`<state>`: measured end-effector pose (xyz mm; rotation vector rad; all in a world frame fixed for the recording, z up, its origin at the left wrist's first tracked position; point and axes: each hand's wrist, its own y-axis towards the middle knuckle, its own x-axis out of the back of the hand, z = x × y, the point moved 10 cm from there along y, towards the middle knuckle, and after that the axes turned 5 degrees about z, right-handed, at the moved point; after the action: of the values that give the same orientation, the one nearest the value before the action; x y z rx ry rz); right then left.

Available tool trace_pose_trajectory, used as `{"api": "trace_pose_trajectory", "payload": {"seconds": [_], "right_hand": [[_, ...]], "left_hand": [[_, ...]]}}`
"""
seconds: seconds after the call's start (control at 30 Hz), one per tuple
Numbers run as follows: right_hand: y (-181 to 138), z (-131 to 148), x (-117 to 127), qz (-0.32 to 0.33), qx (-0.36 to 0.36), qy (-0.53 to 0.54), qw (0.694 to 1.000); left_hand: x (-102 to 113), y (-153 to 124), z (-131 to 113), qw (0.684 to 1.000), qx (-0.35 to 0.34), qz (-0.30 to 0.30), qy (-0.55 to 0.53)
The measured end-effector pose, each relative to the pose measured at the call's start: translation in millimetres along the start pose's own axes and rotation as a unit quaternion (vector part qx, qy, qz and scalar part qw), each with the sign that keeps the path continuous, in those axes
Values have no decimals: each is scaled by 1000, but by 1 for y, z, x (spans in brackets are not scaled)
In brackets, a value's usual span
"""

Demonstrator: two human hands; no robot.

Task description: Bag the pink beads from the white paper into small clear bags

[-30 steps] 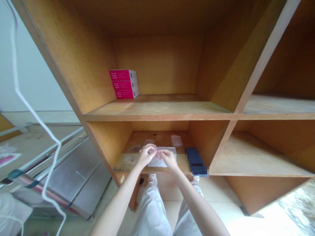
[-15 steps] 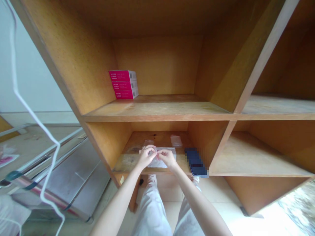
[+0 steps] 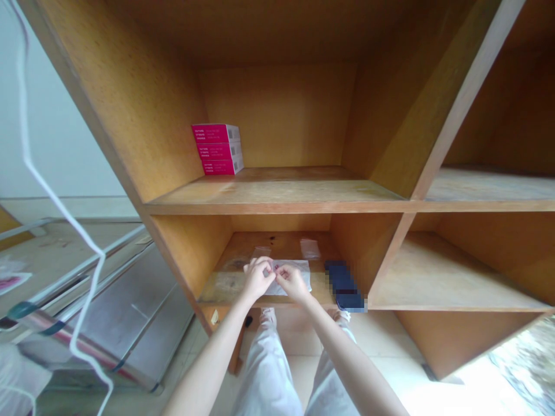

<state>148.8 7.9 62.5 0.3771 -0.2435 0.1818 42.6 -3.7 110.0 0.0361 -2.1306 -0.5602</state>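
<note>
My left hand (image 3: 259,277) and my right hand (image 3: 292,281) meet fingertip to fingertip over the lower shelf. Both are closed in a pinch. Between them shows a tiny pinkish-red item (image 3: 276,267), too small to name; whether one hand or both grip it is hard to tell. Beneath the hands lies a white sheet (image 3: 301,268), partly covered by them. A small clear plastic bag (image 3: 262,252) rests just behind my left hand, and another clear bag (image 3: 310,249) lies further back on the right.
A dark phone-like object (image 3: 344,283), blurred out, lies at the shelf's right front edge. Three pink boxes (image 3: 217,150) are stacked on the upper shelf (image 3: 281,190). A white cable (image 3: 65,208) hangs at left, before a metal-framed cart (image 3: 143,300).
My fingertips have shifted slightly, and the small reddish item now shows higher, between the fingers. The shelf items stay where they were.
</note>
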Motion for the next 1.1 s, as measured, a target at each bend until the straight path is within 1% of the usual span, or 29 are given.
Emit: {"api": "trace_pose_trajectory", "payload": {"seconds": [0.17,0.33,0.43,0.5,0.6,0.67,0.8,0.93,1.03,1.1], "right_hand": [[0,14,5,-33,34,-67,997],[-1,11,22,-120,28,-111,986],[-1,11,22,-124,51,-112,985],[-2,19,18,-112,96,-108,983],[-5,30,7,-65,163,-103,979],[-5,33,1,-38,181,-103,977],[0,32,-9,2,173,-115,978],[6,32,-19,68,162,-130,976],[11,27,-11,68,130,-139,979],[13,25,-8,71,114,-136,981]], "left_hand": [[3,1,-1,1000,9,-14,16],[5,-1,-1,999,29,0,46],[6,-3,1,998,39,3,55],[7,-4,1,997,42,-4,61],[8,-5,0,997,36,-15,65],[8,-4,-1,997,26,-22,65],[9,-6,-9,997,-8,-39,64],[7,-11,-21,996,-61,-27,60],[6,-16,-26,994,-86,-10,67],[1,-19,-26,992,-100,16,79]]}}
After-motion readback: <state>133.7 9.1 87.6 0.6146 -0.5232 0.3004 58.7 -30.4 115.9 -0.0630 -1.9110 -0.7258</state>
